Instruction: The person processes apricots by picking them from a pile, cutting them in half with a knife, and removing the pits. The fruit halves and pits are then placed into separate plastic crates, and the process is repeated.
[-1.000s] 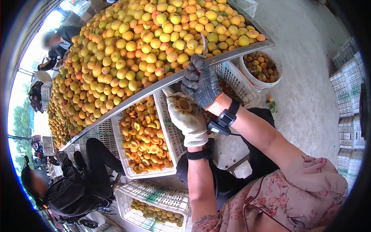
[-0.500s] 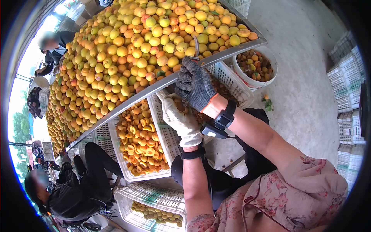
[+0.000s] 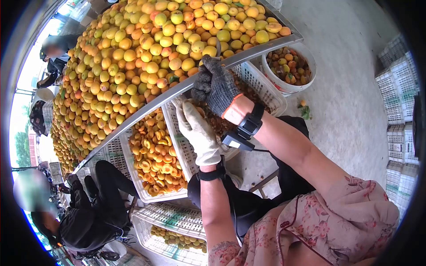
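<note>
My right hand [image 3: 219, 91], in a dark grey knit glove, is closed around a small curved knife [image 3: 218, 48]. Its blade points up past the metal edge of the apricot table. Just below and to the left, my left hand [image 3: 197, 131], in a white glove, has its fingers stretched toward the table edge; its palm side is partly hidden. It hangs over the rim between two crates. Whole yellow-orange apricots [image 3: 146, 53] cover the table. Under the left part of the edge, a white crate [image 3: 162, 193] holds halved apricots [image 3: 157, 162]. Another white crate [image 3: 257, 80] sits beneath my hands with darker bits inside.
A white bucket [image 3: 290, 88] of discarded-looking fruit stands right of the crates. Another crate [image 3: 171, 215] with fruit is at lower left. Nearby sits a person in black [image 3: 88, 226]; another person [image 3: 57, 57] is across the table. Stacked crates [image 3: 397, 91] line the right side.
Both hands have shifted slightly left and up in view, along with a small camera shift. My left hand's fingers have straightened from a more curled pose. The knife remains in my right hand.
</note>
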A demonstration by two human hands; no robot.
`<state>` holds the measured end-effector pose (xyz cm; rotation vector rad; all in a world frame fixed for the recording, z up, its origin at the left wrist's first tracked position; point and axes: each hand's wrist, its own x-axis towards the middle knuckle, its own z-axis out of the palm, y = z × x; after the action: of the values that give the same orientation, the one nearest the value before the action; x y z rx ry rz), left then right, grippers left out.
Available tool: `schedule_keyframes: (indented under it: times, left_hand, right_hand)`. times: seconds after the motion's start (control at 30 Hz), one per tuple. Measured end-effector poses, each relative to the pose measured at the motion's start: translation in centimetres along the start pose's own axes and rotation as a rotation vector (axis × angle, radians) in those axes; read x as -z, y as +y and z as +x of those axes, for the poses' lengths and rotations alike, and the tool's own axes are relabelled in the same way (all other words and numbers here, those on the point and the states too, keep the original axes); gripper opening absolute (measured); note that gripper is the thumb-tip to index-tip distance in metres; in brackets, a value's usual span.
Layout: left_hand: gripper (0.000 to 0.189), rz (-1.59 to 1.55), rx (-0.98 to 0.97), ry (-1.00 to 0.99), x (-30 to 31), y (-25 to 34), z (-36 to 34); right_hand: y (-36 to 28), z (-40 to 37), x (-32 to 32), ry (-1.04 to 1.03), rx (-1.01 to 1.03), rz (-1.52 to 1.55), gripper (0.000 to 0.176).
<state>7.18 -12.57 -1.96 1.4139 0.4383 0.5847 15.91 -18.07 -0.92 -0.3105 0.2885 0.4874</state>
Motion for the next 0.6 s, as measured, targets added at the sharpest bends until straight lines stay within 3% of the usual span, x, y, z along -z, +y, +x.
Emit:
schedule_keyframes:
  times: [0.13, 0.17, 0.27, 0.33, 0.4, 0.53, 0.6]
  left_hand:
    - [0.038, 0.169, -0.074, -0.124, 0.8, 0.1, 0.3]
    - [0.04, 0.106, 0.074, -0.105, 1.0, 0.3, 0.2]
    - [0.038, 0.131, 0.183, -0.172, 1.8, 1.3, 0.4]
    - [0.03, 0.156, 0.215, -0.214, 1.7, 1.4, 0.2]
    - [0.041, 0.123, 0.212, -0.229, 2.4, 1.7, 0.1]
    - [0.039, 0.236, 0.165, -0.076, 3.6, 2.6, 0.8]
    - [0.038, 0.53, 0.078, 0.135, 4.8, 4.0, 1.3]
  right_hand:
    - [-0.9, -0.6, -0.3, -0.093, -0.017, -0.032, 0.027]
    - [-0.8, -0.4, 0.0, -0.093, -0.02, -0.035, 0.027]
    - [0.1, 0.0, 0.5, -0.067, -0.01, -0.041, 0.025]
    - [0.7, -0.2, 0.2, -0.092, 0.024, -0.019, 0.023]
    - [1.0, -0.3, 0.3, -0.152, -0.019, 0.038, 0.02]
    - [1.3, 0.2, -0.4, -0.189, -0.004, -0.045, 0.013]
    - [1.1, 0.6, -1.6, -0.063, 0.239, -0.81, 0.019]
